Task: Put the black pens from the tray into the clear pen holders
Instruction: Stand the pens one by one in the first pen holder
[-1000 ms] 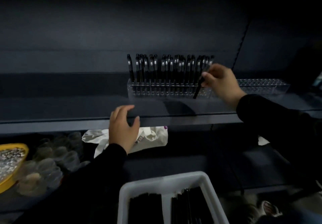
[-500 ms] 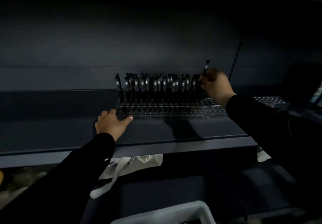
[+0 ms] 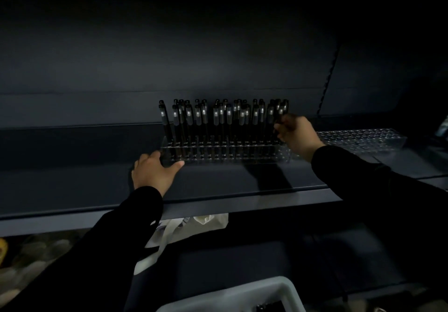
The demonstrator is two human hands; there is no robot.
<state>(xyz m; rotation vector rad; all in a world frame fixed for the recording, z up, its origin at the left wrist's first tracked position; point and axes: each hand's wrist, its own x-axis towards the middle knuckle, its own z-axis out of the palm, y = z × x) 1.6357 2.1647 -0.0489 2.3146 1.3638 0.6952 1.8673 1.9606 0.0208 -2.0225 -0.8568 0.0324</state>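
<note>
A clear pen holder [image 3: 278,155] stands on the dark shelf [image 3: 72,166], filled with several upright black pens [image 3: 221,117]. My left hand [image 3: 154,173] rests on the shelf, thumb and fingers touching the holder's left front corner. At the holder's right end my right hand [image 3: 297,136] pinches a black pen [image 3: 281,115] standing among the last pens. A second clear holder [image 3: 361,139] with no pens in it lies further right. The white tray [image 3: 242,297] shows at the bottom edge, with dark pens barely visible inside.
A white bag [image 3: 184,229] with a strap hangs out under the shelf. Clear cups [image 3: 26,260] and a yellow object [image 3: 3,251] sit at the lower left. A dark lower surface [image 3: 266,263] lies between shelf and tray.
My right hand lowered the pen from above the row down into the holder's right end. My left hand slid from the shelf edge up to the holder's left corner. The view tilted upward.
</note>
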